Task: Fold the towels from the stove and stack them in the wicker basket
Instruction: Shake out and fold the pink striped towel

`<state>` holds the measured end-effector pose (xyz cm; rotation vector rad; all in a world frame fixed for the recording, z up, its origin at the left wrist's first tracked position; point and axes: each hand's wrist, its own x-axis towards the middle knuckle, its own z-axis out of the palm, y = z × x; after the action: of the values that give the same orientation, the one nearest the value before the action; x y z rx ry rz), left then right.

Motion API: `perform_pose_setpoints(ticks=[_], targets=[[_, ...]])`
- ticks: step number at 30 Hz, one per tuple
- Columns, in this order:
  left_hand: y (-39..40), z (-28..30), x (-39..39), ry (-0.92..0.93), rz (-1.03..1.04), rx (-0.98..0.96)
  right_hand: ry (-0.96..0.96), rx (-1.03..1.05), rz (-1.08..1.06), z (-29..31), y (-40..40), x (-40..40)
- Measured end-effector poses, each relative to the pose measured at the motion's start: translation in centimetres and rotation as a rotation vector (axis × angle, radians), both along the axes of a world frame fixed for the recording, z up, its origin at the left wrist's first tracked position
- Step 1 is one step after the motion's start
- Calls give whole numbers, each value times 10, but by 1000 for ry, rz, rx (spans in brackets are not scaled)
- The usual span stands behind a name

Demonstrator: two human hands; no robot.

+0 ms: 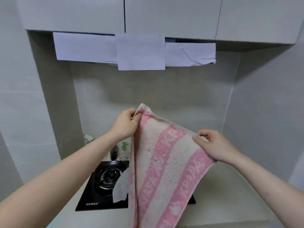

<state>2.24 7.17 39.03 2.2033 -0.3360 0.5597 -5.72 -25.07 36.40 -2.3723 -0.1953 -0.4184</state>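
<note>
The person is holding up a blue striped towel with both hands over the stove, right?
Not quite: the towel is pink striped, not blue. The head view shows the left hand and right hand holding it up over the stove.

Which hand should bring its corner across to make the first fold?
Probably the right hand. It pinches the lower corner of the pink-striped towel, so it would swing up to the left hand, which holds the higher corner as an anchor above the stove.
</note>
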Motion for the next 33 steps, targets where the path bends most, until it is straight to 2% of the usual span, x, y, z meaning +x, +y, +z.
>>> perform_pose_setpoints(ticks=[3,10,15,18,23,27,30,33], targets=[[-8,2,16,12,-8,46,-16,-122,-26,8,-22,26],[-31,15,64,114,-15,93,-61,-193,-65,33,-57,88],[-49,51,87,82,99,119,-234,-252,-94,68,-72,137],[-54,84,92,27,68,46,-399,-263,-120,99,-75,150],[-56,117,87,57,-159,-272,-581,-153,-120,132,-80,139],[-49,104,63,89,-252,-245,-558,-80,-108,119,-79,110],[-41,76,39,110,-256,-128,-483,-82,-81,91,-77,82],[-30,37,14,227,-294,-3,-383,-75,-45,49,-75,54]])
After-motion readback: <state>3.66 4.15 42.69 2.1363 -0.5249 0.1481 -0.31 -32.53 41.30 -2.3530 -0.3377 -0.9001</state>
